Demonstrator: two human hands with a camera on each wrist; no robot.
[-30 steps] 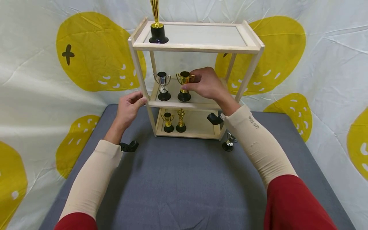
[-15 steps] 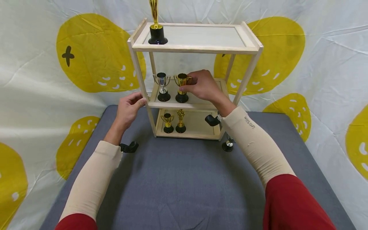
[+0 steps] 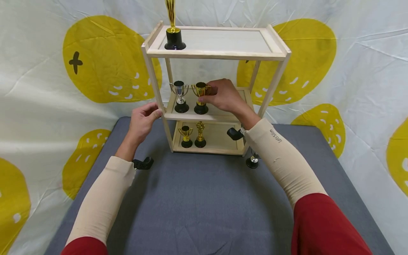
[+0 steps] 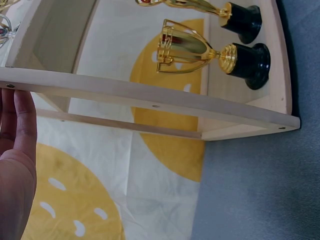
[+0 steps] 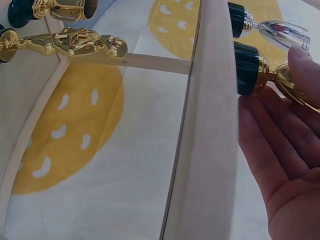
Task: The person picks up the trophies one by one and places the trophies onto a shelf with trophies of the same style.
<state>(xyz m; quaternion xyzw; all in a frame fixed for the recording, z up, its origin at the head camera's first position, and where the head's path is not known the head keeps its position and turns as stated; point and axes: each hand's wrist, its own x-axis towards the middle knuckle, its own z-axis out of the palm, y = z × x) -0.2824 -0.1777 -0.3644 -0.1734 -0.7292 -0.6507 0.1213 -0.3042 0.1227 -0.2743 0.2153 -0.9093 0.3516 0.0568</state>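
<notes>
A three-tier wooden shelf (image 3: 216, 54) stands on a grey table. On its middle tier my right hand (image 3: 208, 94) pinches a gold cup trophy (image 3: 200, 92) just right of a silver cup trophy (image 3: 180, 95). The right wrist view shows my fingers (image 5: 270, 130) against the gold cup's stem, beside its black base (image 5: 246, 67). My left hand (image 3: 153, 110) grips the shelf's front left post at middle-tier height; its fingers (image 4: 22, 125) lie against the board's end (image 4: 150, 97). A tall gold trophy (image 3: 173, 33) stands on the top tier.
The bottom tier holds a small gold cup (image 3: 186, 136) and a gold figure trophy (image 3: 200, 134), seen close as the cup (image 4: 192, 50). Another silver trophy (image 3: 253, 161) stands on the grey table (image 3: 204, 205) behind my right forearm. A white and yellow cloth hangs behind.
My right hand has slid the gold cup a little to the left, closer to the silver cup. My left hand has stayed on the post.
</notes>
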